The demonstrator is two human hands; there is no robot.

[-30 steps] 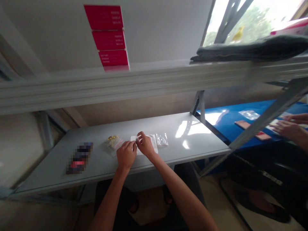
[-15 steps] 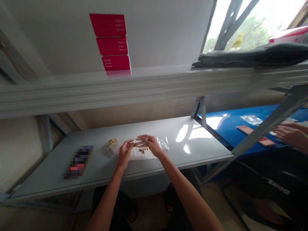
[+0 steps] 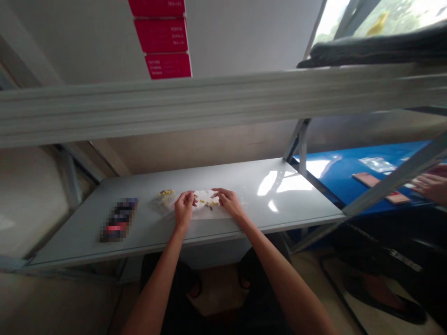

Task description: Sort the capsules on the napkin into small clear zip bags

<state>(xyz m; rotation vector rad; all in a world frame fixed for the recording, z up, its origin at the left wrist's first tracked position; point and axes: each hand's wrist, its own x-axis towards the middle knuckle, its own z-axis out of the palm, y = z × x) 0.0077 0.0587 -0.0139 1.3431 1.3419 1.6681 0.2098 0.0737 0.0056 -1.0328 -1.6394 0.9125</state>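
Note:
On the grey table, a white sheet (image 3: pixel 200 213) carries several small yellow pieces (image 3: pixel 203 201) and a few brownish ones (image 3: pixel 210 208). My left hand (image 3: pixel 184 209) is over the sheet's left side, its fingers curled together; whatever they pinch is too small to name. To the right, my right hand (image 3: pixel 228 202) hovers over the sheet's other side with its fingers stretched apart, close to the yellow pieces. Left of my left hand lies a clear plastic bag (image 3: pixel 163 200) with more yellow pieces in it.
A pixelated dark object (image 3: pixel 118 219) lies on the table (image 3: pixel 80 223) at left. Above runs a shelf beam (image 3: pixel 209 104) with red boxes (image 3: pixel 162 36) stacked on it. At right, another person's hand (image 3: pixel 431 184) is over a blue table (image 3: pixel 344 172) with pinkish flat items.
My hands have drawn apart; the right one has shifted right, uncovering more of the white sheet and its pieces. The camera has tilted down, and the shelf sits higher in view.

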